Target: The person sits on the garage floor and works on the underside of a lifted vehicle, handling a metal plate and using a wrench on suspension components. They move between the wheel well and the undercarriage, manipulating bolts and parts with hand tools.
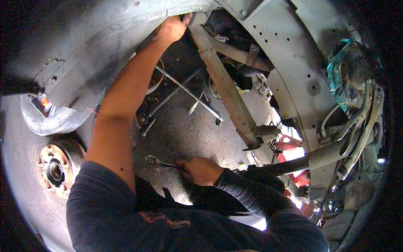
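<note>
My left hand [173, 28] reaches up to the front end of a long leaf spring [228, 94], beside a rounded metal fitting [199, 17] under the grey vehicle frame. Its fingers are curled against the dark gap there, and what they grip is hidden. Lower down, my right hand [202, 171] is closed around the handle of a shiny metal wrench [161, 163]. The wrench's wider head points left, over the floor and apart from the spring.
A long metal bar [189, 92] and smaller tools lie on the stained floor. At left are a rusty wheel hub [56, 170] and a tyre [63, 119]. Frame rails [289, 84] curve along the right, with a teal-wrapped part [338, 84] and a red stand [289, 143].
</note>
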A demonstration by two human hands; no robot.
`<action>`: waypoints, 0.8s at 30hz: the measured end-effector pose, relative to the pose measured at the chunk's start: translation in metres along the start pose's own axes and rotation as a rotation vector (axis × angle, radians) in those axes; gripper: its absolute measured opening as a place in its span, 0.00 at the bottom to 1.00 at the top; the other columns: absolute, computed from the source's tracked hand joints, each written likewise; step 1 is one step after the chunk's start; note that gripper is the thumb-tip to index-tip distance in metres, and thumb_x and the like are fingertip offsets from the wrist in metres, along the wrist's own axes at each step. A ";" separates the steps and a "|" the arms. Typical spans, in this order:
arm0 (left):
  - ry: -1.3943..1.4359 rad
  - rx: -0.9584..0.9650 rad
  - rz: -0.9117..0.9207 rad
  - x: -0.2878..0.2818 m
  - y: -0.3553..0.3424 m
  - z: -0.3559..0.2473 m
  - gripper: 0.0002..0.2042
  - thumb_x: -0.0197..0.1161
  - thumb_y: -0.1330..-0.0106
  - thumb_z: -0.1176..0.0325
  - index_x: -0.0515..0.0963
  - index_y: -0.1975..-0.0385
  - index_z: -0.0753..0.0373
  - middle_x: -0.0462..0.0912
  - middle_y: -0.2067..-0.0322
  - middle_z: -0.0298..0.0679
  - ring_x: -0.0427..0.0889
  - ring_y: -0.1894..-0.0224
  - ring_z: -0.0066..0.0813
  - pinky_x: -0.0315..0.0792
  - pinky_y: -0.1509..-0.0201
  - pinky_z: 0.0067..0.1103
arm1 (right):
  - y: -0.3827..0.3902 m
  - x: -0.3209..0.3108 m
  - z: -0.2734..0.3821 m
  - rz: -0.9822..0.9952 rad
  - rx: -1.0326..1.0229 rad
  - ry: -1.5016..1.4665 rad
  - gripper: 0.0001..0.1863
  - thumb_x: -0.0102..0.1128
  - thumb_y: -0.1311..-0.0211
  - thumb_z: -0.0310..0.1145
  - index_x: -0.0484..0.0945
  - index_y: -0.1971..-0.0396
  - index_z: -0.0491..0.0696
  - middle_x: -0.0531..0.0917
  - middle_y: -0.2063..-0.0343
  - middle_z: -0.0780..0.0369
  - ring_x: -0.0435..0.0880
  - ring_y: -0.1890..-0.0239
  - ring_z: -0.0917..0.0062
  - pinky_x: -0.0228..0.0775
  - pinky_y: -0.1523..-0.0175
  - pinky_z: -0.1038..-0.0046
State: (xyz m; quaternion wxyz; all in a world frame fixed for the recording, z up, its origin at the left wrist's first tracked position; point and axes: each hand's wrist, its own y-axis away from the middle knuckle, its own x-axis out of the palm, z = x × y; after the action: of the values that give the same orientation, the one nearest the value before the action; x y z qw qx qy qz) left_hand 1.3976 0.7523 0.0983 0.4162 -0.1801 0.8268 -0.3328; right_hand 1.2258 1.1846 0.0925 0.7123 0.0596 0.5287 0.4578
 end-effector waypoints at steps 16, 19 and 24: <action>0.173 0.030 -0.023 -0.011 0.010 -0.003 0.29 0.55 0.26 0.48 0.71 0.38 0.68 0.74 0.39 0.59 0.67 0.32 0.59 0.61 0.27 0.42 | -0.003 0.003 -0.001 0.077 0.033 0.039 0.22 0.50 0.29 0.37 0.71 0.38 0.50 0.85 0.66 0.44 0.85 0.61 0.45 0.77 0.55 0.47; 0.122 0.020 -0.069 -0.012 0.002 -0.005 0.29 0.57 0.27 0.50 0.69 0.36 0.67 0.73 0.39 0.62 0.69 0.34 0.60 0.62 0.28 0.42 | 0.000 0.002 0.002 0.095 0.060 0.051 0.22 0.50 0.29 0.37 0.71 0.38 0.51 0.85 0.66 0.43 0.85 0.60 0.45 0.77 0.54 0.47; 0.198 0.155 -0.161 -0.012 0.005 -0.002 0.26 0.56 0.26 0.53 0.71 0.38 0.67 0.73 0.38 0.61 0.70 0.35 0.61 0.62 0.27 0.41 | -0.001 0.008 -0.005 -0.036 -0.044 0.053 0.23 0.51 0.30 0.36 0.70 0.37 0.50 0.85 0.66 0.44 0.85 0.61 0.45 0.77 0.55 0.47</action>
State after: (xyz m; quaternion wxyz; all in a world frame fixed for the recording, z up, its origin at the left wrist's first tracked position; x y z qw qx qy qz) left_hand 1.4026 0.7633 0.1029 0.3174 -0.1794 0.8186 -0.4439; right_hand 1.2224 1.1876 0.0840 0.7073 0.0221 0.5380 0.4579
